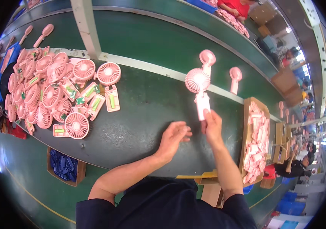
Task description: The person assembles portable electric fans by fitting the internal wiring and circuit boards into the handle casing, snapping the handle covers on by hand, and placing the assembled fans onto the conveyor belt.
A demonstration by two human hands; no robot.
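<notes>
My right hand (213, 126) grips a pink handheld fan (198, 81) by the lower end of its handle, with the round grille pointing away from me. Beside it, over the dark worktable (132, 133), my left hand (172, 138) is empty, its fingers loosely bent and a little apart. A large heap of pink fans (52, 95) covers the left of the table. Several of them have open handles showing green boards and a light green part inside. At the heap's right edge lies one such fan (109, 73) with its handle toward me.
A cardboard box of pink handle covers (256, 141) stands at my right. Beyond the pale rail (151, 68), more fans lie on a green belt (140, 38). A pale post (85, 30) rises at the left. Below the table is a box of dark blue parts (63, 166). Other people sit farther off.
</notes>
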